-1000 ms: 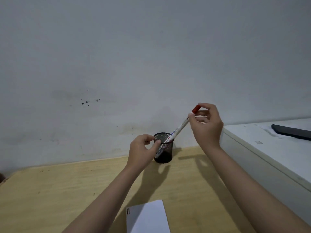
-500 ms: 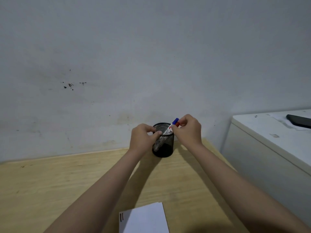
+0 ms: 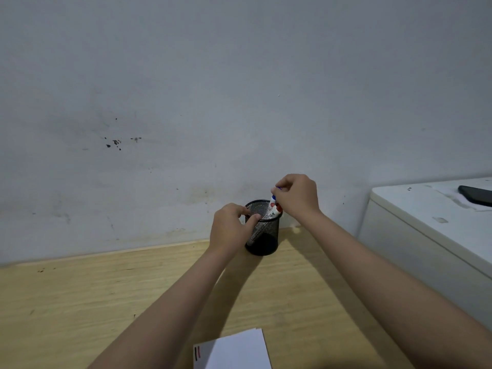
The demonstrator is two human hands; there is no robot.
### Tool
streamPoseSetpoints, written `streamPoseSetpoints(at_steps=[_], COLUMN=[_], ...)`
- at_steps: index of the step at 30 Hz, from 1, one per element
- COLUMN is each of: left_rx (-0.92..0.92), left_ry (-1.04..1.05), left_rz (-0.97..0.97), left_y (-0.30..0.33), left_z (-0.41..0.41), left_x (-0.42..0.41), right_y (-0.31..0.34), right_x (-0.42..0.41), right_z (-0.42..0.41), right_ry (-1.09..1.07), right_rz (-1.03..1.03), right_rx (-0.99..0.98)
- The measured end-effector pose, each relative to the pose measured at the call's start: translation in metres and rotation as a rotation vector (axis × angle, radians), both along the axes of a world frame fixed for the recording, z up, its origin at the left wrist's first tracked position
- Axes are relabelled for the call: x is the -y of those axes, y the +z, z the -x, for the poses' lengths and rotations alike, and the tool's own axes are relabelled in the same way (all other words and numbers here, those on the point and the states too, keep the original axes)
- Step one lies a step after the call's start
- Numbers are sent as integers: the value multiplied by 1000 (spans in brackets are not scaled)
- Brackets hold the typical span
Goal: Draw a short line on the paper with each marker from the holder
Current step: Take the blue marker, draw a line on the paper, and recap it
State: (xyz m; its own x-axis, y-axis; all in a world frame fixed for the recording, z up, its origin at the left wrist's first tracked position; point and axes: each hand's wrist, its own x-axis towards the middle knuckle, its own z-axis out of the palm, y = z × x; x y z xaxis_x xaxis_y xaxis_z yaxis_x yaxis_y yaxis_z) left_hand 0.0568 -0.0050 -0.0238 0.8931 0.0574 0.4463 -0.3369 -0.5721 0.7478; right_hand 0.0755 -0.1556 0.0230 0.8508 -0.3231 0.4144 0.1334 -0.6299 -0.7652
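Observation:
A black mesh holder [image 3: 263, 237] stands at the back of the wooden desk near the wall. My left hand [image 3: 231, 230] grips its rim on the left side. My right hand [image 3: 296, 196] is just above and right of the rim, pinching the top of a white marker with a blue cap [image 3: 272, 201] that sticks up out of the holder. A red-capped marker [image 3: 277, 211] leans inside against the right rim. White paper [image 3: 239, 351] lies at the near edge, with a short black and a short red line at its left corner.
A white cabinet [image 3: 426, 230] stands to the right of the desk, with a dark phone [image 3: 476, 195] on top. The wooden desk [image 3: 93, 302] runs left to the wall behind the holder.
One second ago my right hand held the red-capped marker above the holder. It lowered that marker in, then closed on the blue-capped one, which now rises out. My left hand stayed on the rim.

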Motion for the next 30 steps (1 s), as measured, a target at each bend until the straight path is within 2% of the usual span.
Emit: streamPoseSetpoints(at_steps=[4, 7, 11, 16, 20, 22, 26, 30], left_rx=[19, 11, -57, -119, -62, -29, 14, 93], left_ry=[7, -21, -179, -208, -173, -155, -127, -214], left_rz=[-27, 240, 677, 857, 840, 784, 575, 367], left_y=[3, 13, 34, 50, 57, 58, 58, 61], left_z=[14, 39, 83, 135, 165, 179, 206, 230], left_x=[3, 6, 7, -3, -22, -31, -42, -47], right_y=[19, 28, 14, -9, -11, -1, 18, 23], right_x=[1, -1, -10, -28, -36, -39, -54, -74], right_z=[25, 62, 115, 170, 203, 213, 223, 229], right_ry=[75, 114, 219, 328, 413, 366, 266, 340], right_rz=[13, -75, -215, -240, -206, -268, -413, -468], right_rx=[259, 455, 478, 484, 441, 426, 360, 185])
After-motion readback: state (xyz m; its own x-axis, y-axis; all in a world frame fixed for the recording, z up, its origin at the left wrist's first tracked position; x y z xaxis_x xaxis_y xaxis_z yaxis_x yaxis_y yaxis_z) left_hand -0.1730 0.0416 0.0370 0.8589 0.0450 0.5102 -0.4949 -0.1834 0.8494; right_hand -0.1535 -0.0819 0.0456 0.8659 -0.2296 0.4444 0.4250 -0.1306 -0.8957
